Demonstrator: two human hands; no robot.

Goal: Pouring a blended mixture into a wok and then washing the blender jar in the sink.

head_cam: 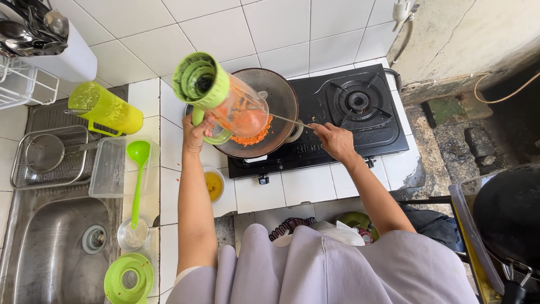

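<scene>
In the upper middle of the frame I see the left hand (194, 132) closed around the green handle of a blender jar (225, 101). The jar is tilted, its green base pointing to the upper left and its mouth over the pan (281, 95). Inside the jar there is orange paste, and a heap of the same paste (253, 137) lies in the pan just below the mouth.

The right hand (336, 141) is right of the centre, over the front edge of the stove (349, 112). Its fingers are pinched shut on the end of a thin metal utensil (289, 121), which reaches left into the jar mouth. I cannot tell if it is a spoon or a knife.

The pan sits on the left burner of the black stove; the right burner (358, 101) is bare.

At the left of the frame a second green jar (107, 108) lies on its side near the sink (50, 247). A green ladle (138, 169) stands in a small metal bowl (133, 235), beside a clear box (109, 169). A small bowl with yellow liquid (214, 184) is on the tiles just under the left forearm. A green ring lid (129, 278) is in the lower left. A metal strainer (46, 153) rests on a wire rack at the far left.
</scene>
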